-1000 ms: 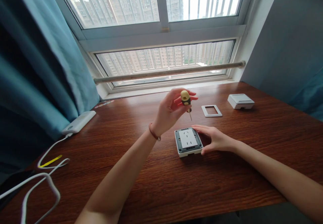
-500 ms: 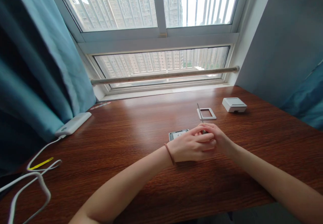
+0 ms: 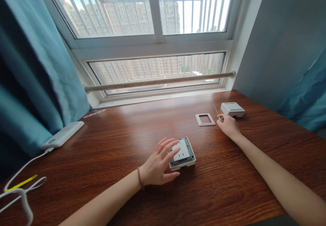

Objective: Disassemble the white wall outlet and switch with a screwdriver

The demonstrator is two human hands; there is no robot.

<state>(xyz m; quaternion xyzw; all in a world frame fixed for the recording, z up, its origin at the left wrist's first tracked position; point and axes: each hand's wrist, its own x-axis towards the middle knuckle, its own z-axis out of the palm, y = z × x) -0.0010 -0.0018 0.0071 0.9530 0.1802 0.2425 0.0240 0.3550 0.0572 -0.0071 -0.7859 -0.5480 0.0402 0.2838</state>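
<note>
My left hand (image 3: 163,159), fingers spread, hovers at the left side of a wall socket (image 3: 182,153) in a white back box. The socket's frame is off, so the grey rim and its screws show; whether my fingertips touch it I cannot tell. Farther right, my right hand (image 3: 228,126) is closed round the handle of a screwdriver (image 3: 216,109), whose thin shaft points away toward the window. Left of that hand lies the white square cover frame (image 3: 205,119), flat on the table. Just beyond the hand stands a white box (image 3: 232,109).
At the left, a white power strip or power bank (image 3: 62,136) lies by the blue curtain (image 3: 51,66). A white cable (image 3: 22,166) with a yellow tie (image 3: 26,182) runs down from it. The brown wooden table (image 3: 122,131) reaches the window sill.
My hands, together over the socket before, are now apart. The right hand has carried the screwdriver to the right, near the white box. The left has drawn left and opened, uncovering the socket.
</note>
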